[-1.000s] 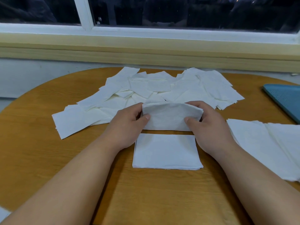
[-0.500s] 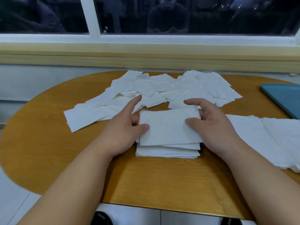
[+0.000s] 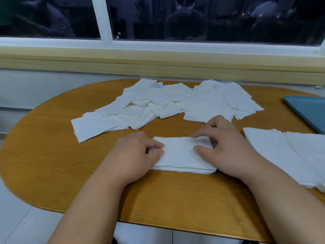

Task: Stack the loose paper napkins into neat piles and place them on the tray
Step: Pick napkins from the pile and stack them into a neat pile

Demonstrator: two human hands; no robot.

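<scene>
Nearest the camera, two bare forearms are reaching in over the wooden table (image 3: pixel 52 155) from the lower edge. Between the hands a neat napkin pile (image 3: pixel 179 156) is lying flat at the middle of the table, its edges roughly squared. The left hand (image 3: pixel 137 157) is curling its fingers against the pile's left edge, thumb and fingertips pinching that side. The right hand (image 3: pixel 228 150) is holding the pile's right side, with its thumb pressing on the top sheet and its forefinger arching over the far edge; the other fingers are bent behind, and how they are lying is hard to tell.

Just to the right, larger napkins (image 3: pixel 284 155) are lying overlapped and running off toward the table's right edge. Farther back, the loose napkins (image 3: pixel 149 106) are sprawling in a disorderly heap across the far half of the table, well apart from the pile. At the far right the blue tray (image 3: pixel 309 111) is sitting on the table, only partly in view, with no napkins on the part that is showing. Beyond the table a pale window sill (image 3: pixel 158 64) is running under a dark window (image 3: pixel 193 18)
</scene>
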